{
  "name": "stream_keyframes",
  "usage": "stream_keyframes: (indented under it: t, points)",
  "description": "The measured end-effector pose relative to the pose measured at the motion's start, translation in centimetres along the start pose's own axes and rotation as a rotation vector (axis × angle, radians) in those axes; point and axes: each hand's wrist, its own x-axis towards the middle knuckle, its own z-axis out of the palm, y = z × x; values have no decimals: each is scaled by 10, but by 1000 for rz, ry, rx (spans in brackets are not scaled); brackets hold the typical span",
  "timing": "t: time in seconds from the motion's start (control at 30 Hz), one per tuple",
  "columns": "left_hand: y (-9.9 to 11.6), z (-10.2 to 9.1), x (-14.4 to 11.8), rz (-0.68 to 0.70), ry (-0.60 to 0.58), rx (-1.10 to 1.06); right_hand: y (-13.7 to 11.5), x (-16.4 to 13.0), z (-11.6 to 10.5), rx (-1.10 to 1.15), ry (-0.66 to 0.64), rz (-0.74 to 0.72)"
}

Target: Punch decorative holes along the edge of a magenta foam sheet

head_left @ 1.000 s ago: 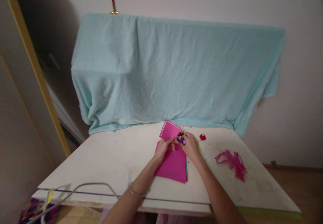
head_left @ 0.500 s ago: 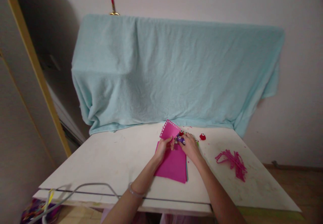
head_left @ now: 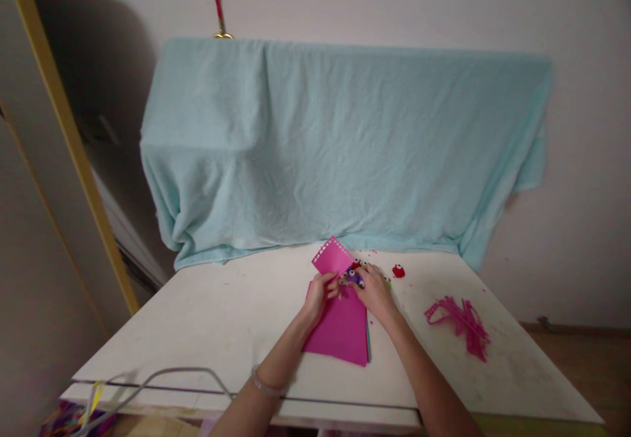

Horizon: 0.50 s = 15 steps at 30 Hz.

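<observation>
Pink paper sheets (head_left: 340, 325), stacked flat near the middle of the white table (head_left: 221, 319), with a blue-green edge showing under the stack's right side. Largest item in the room: a pale blue towel (head_left: 340, 148) draped over something against the wall behind the table, its lower hem resting on the table's far edge. Next, the table itself, scuffed and speckled with pink flecks. A yellow-edged panel (head_left: 64, 141) leans to the left of the table. A grey cable (head_left: 162, 378) loops over the table's near left corner. A heap of pink paper strips (head_left: 461, 319) lies on the table well to the right of the stack. A smaller pink sheet with a punched, scalloped edge (head_left: 331, 257) stands tilted at the far end of the stack. The left hand (head_left: 320, 290) pinches the lower edge of this punched sheet between thumb and fingers; a thin bracelet (head_left: 266, 384) sits on that wrist. The right hand (head_left: 375, 289), just beside the left, is curled down on a small purple craft punch (head_left: 353, 275) at the sheet's edge. A red punch (head_left: 398, 271) rests on the table just right of the right hand. A red rod with a brass end (head_left: 217, 3) hangs above the towel.
</observation>
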Motion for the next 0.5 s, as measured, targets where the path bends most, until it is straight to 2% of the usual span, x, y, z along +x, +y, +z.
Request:
stream_keyframes:
  t: [0.13,0.23,0.3,0.37,0.43,0.5]
  points:
    - [2,0,-1,2,0,1,-2,2,-10,107,61,5]
    - [4,-1,-2,10,-28,-6,-12,10,-36,292,188,25]
    - [3,-2,-2,11,-45,-1,-29,13,-67,470,265,24]
    - [2,-3,-2,4,-54,10,-54,7,-108,630,351,13]
    - [2,-4,-2,-4,-57,17,-83,-12,-153,710,408,-41]
    - [1,-4,-2,-23,-30,25,-108,-42,-194,719,446,-169]
